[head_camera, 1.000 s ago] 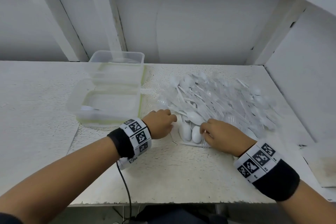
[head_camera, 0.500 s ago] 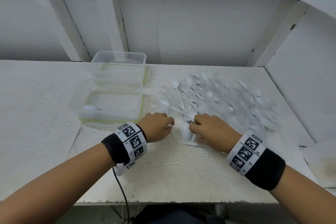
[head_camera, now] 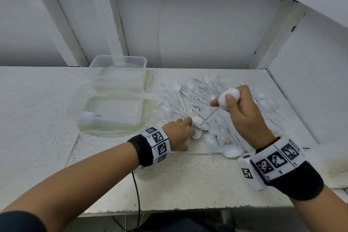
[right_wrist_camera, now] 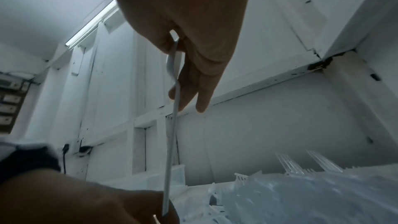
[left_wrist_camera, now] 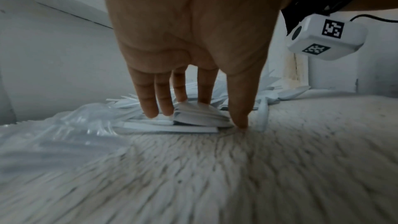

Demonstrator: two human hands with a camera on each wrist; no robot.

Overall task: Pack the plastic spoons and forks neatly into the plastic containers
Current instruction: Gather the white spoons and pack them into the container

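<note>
Clearly the sorting step is under way: on the table (head_camera: 47, 118) a heap of spoons and forks (head_camera: 216, 111) lies just right of the two clear containers (head_camera: 113, 100), the nearer one holding only a spoon or so. The left hand (head_camera: 180, 133), fingers straight, presses a small stack of spoons (left_wrist_camera: 198, 115) at the heap's near edge. The right hand (head_camera: 243, 111) pinches a lifted spoon (head_camera: 228, 96) by its bowl; next, I judge, it must join the stack, handle aligned.

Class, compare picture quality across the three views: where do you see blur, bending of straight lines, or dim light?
Head view: evenly lit, shelf edges bow from the wide lens. Left wrist view: table streaked with motion blur, left hand fairly sharp. Right wrist view: right hand dark against the ceiling light, spoon handle clear, cutlery pile smeared.
</note>
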